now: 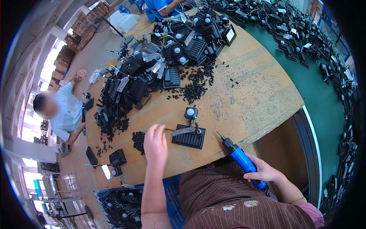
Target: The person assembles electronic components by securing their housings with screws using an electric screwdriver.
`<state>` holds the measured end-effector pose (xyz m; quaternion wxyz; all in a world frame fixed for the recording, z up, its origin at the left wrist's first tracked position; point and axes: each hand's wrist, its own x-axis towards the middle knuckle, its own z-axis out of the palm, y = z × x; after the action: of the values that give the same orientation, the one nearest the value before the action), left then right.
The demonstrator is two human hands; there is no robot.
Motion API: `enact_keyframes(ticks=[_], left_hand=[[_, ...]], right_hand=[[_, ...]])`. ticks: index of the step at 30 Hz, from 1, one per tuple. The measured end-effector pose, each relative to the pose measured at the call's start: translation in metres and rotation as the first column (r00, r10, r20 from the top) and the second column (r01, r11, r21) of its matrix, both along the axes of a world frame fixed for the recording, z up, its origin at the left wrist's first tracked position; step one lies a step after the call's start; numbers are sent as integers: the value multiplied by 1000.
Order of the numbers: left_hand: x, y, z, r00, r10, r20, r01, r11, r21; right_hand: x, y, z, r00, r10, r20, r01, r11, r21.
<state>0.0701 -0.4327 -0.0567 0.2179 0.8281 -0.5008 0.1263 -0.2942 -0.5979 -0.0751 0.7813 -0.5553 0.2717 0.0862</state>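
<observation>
My right hand (263,170) is closed around a blue electric screwdriver (244,160), its bit pointing up and left, apart from the black floodlight (188,140) in front of me. That floodlight lies on the wooden table (263,72) near my edge, ribbed side up, with a sensor (191,112) with a pale dome at its far end. My left hand (155,147) is just beside its left side, fingers together and bent; their undersides are turned from view, so I cannot tell whether they grip anything.

A silvery label (183,131) lies slantwise across the floodlight; its print is too small to read. Pale labels also hang among the large heap of floodlights (133,86) beyond, equally illegible. Small black screws (194,91) lie scattered in front of that heap, and a smaller pile, which seems to be screws too, is partly covered by my left hand.

On the right, a green conveyor (328,103) carries more floodlights, cut off by the dark rim of the lens. A co-worker in a white shirt (65,112) is at the left; another, in blue (156,5), is cropped at the top.
</observation>
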Motion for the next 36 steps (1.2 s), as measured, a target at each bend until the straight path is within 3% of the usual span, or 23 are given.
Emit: enact_keyframes(ticks=[2, 4, 5, 8, 11, 14, 17, 19, 21, 23, 26, 30, 36], left_hand=[[28, -6, -3, 997, 20, 72, -27, 994, 105], [51, -9, -13, 1000, -17, 3, 15, 973, 230], [61, -11, -16, 999, -34, -33, 42, 956, 289], [85, -18, -19, 992, -91, 84, 56, 934, 354], [111, -29, -11, 973, -99, 209, 30, 949, 313], [123, -49, 7, 937, 109, 333, -131, 990, 43], [69, -52, 29, 934, 310, 176, -310, 950, -23], [14, -39, 19, 958, 271, -87, -274, 961, -20], [-45, -34, -5, 945, 242, -219, -257, 965, -43], [-79, -38, -24, 856, 165, -490, -207, 978, -34], [-93, -47, -28, 954, 193, -228, -193, 981, 25], [-79, -47, -35, 972, 108, -208, -89, 991, 100], [-40, -35, -15, 927, -214, -307, 306, 906, 293]], right_hand=[[2, -1, -2, 1000, 7, 8, -6, 999, -43], [0, 1, -8, 999, 16, 35, -11, 993, -118], [2, 0, -6, 999, 14, 30, -11, 995, -98], [3, 1, 0, 1000, -2, 13, 2, 998, -58], [3, 2, -1, 1000, -3, 11, 3, 999, -48], [2, 0, -3, 1000, 9, 9, -9, 1000, -6], [2, 1, -4, 1000, 13, 10, -13, 1000, 10], [3, 1, -4, 1000, 7, 21, -8, 1000, 7], [6, 0, -2, 1000, 14, 19, -14, 1000, 18], [5, -1, 1, 999, 31, -18, -31, 999, 13], [6, -3, 2, 999, 40, 7, -40, 999, 31], [7, -4, -1, 998, 46, 31, -46, 999, -14], [-1, 0, 0, 999, 21, 41, -20, 1000, -13]])
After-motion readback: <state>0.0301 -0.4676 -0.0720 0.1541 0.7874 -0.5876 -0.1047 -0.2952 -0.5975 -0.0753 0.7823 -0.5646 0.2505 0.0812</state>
